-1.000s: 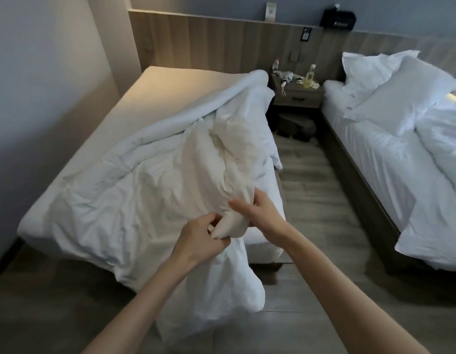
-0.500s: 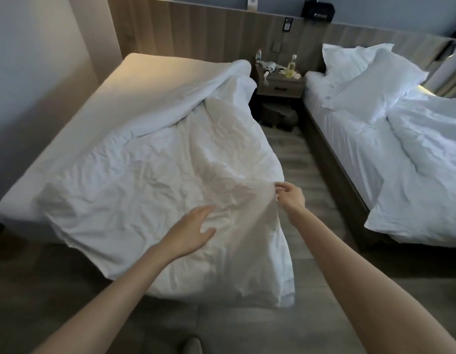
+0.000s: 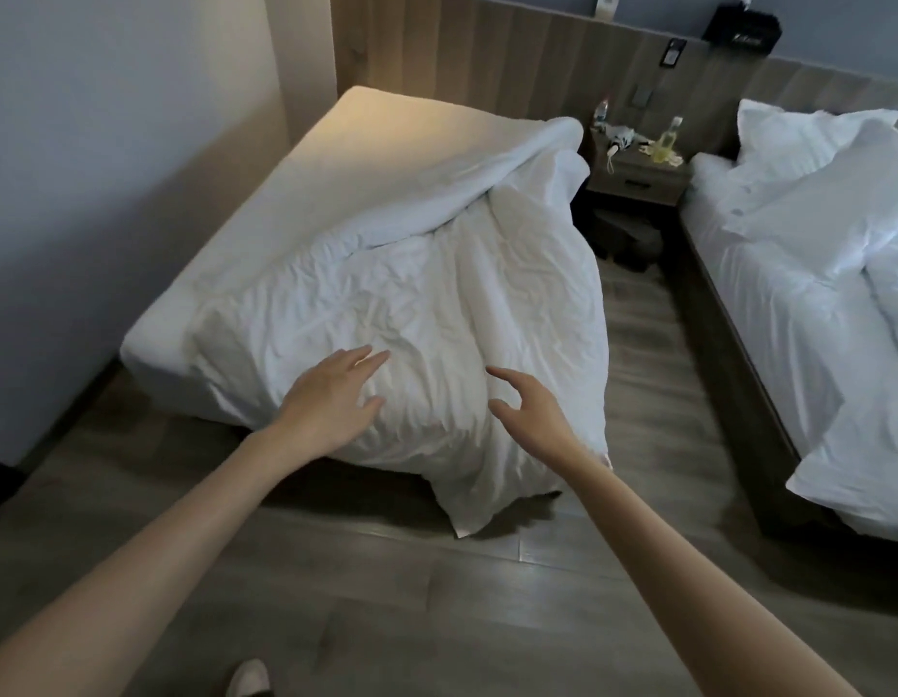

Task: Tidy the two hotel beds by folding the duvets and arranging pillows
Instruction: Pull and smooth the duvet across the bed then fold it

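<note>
A crumpled white duvet (image 3: 437, 294) lies across the right half of the left bed (image 3: 306, 193), and one corner hangs over the foot toward the floor. My left hand (image 3: 331, 394) hovers over the duvet's near end with fingers spread and holds nothing. Beside it my right hand (image 3: 530, 402) is open too, fingers loosely bent above the duvet. On the right bed (image 3: 779, 314) two white pillows (image 3: 814, 173) lean at the head, and a second rumpled duvet (image 3: 889, 294) lies there.
A wooden nightstand (image 3: 638, 178) with bottles and small items stands between the beds. A dark bag (image 3: 623, 238) sits on the floor beneath it. The aisle of wood floor (image 3: 653, 384) runs between the beds. My shoe (image 3: 248, 679) shows at the bottom edge. The wall (image 3: 110, 143) borders the left bed.
Both hands let go of the duvet corner that they held a second ago. The duvet dropped and spread flat over the bed's foot, and my hands now hover open above it.
</note>
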### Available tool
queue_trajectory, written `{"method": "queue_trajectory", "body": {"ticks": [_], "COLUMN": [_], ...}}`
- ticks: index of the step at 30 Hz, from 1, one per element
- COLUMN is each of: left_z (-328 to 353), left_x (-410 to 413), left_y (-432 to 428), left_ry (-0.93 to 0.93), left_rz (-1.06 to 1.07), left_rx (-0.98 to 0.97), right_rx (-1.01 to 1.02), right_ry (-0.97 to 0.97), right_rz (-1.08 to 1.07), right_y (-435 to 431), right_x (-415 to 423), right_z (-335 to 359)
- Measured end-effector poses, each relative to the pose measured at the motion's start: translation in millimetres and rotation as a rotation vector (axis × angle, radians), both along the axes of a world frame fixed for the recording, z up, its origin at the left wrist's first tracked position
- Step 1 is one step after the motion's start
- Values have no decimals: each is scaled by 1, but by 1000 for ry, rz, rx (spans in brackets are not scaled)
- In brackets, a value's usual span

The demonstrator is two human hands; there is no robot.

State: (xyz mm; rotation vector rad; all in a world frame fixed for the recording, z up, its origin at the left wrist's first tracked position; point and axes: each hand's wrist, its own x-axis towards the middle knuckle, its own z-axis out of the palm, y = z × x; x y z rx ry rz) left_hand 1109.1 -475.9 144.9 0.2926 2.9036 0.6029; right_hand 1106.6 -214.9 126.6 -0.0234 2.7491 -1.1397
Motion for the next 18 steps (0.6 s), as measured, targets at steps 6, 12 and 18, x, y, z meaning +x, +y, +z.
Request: {"method": "queue_trajectory", "body": {"ticks": [6,12,18], "left_z": [15,40,50], "left_x": [-28,-61,-104], "left_y": [-134,-290,-410], "left_ry": [99,171,206], "left_rz": [39,13,3], "left_rx": [-93,-187,-233], "right_rx": [64,82,139], "right_ry": [140,218,260], "right_rz": [92,140,189], "right_y": [-126,-289,-426], "right_x": [-36,-77,-132], "right_z": [17,31,45]}}
